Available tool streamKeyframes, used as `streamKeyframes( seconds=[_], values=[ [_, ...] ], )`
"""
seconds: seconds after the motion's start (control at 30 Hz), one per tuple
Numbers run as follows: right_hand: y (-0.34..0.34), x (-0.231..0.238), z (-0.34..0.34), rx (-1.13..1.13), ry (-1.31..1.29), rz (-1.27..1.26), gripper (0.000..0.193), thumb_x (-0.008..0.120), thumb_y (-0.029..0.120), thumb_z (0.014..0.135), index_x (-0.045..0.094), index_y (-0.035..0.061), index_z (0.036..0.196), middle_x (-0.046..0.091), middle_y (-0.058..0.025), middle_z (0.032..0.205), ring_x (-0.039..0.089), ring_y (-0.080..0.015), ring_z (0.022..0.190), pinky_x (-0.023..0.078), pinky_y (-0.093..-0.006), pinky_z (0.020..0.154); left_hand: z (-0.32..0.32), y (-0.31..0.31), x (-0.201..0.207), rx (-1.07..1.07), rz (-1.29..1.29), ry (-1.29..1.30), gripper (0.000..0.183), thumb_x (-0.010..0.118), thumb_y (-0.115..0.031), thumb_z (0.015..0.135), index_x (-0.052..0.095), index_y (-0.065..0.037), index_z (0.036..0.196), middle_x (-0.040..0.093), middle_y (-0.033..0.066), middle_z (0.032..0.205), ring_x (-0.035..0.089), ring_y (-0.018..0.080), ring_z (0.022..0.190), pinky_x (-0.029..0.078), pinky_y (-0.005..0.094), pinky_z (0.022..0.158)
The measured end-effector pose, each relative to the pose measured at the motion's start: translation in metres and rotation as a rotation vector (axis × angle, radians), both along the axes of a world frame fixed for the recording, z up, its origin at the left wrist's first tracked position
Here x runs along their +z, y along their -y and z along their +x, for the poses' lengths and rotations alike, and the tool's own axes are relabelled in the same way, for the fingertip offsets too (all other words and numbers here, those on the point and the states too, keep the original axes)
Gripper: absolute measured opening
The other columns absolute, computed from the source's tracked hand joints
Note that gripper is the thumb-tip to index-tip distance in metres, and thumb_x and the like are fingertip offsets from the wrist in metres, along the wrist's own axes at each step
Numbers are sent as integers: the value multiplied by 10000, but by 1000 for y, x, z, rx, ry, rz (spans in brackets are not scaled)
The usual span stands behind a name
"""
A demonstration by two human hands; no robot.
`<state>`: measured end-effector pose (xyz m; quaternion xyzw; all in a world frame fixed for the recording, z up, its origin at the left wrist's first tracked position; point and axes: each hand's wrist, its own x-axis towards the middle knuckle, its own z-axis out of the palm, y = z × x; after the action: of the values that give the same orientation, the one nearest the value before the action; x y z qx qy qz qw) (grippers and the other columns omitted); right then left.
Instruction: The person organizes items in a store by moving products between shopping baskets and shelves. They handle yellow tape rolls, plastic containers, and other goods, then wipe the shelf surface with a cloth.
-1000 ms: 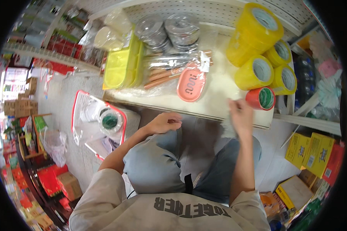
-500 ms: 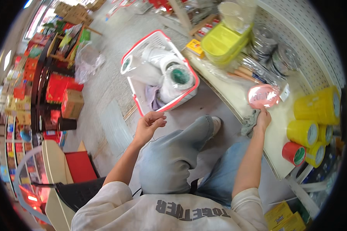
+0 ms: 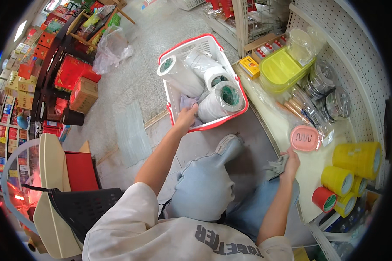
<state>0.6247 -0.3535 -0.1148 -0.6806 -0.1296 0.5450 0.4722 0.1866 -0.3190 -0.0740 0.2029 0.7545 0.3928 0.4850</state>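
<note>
My left hand (image 3: 187, 116) reaches over the near rim of the white basket with a red rim (image 3: 243, 82), its fingers closed on a lavender cloth (image 3: 187, 101). In the basket lie several large white rolls (image 3: 185, 78) in clear wrap with green cores. At the edge of the cream shelf (image 3: 268, 119), my right hand (image 3: 292, 163) is closed on a grey-green rag (image 3: 276, 167) that hangs beside my knee. Just beyond that hand, a pink lidded box (image 3: 305, 138) lies on the shelf.
On the shelf stand yellow-green trays (image 3: 279, 71), wooden-handled tools (image 3: 294, 111), yellow tape rolls (image 3: 355, 158) and a red tape roll (image 3: 324, 199). A pegboard panel (image 3: 366, 78) backs them. To my left are a black chair (image 3: 85, 206), cardboard boxes (image 3: 86, 95) and a plastic bag (image 3: 111, 50).
My left hand has moved forward into the basket and taken hold of the lavender cloth. The right hand has drawn the rag back from beside the pink box. My view has shifted.
</note>
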Motion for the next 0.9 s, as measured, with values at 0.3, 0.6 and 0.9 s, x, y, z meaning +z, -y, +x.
streamKeyframes(
  seconds=[0.3,0.6,0.9],
  values=[
    [47,-96,-86,405,26,-195,397,741,318,888,686,-49,1029,717,-127,908,642,-180,813,509,-335,749,-41,-65,18,161,540,-1149,692,783,-348,799,523,72,1285,606,250,1174,541,383,1162,419,472,1011],
    [68,-97,-119,756,463,-234,663,729,531,811,652,-26,1162,692,-226,1113,655,-363,1070,493,-419,926,-85,-115,79,-559,-24,-1123,441,832,-290,746,683,0,1045,709,212,973,673,379,935,516,436,838],
    [47,-65,-107,666,451,-84,504,753,387,812,679,-19,1102,712,-221,1042,683,-356,1009,523,-418,895,-86,-72,158,-130,456,-1047,442,840,-321,767,711,-1,1044,726,123,843,695,219,812,521,369,754]
  ],
)
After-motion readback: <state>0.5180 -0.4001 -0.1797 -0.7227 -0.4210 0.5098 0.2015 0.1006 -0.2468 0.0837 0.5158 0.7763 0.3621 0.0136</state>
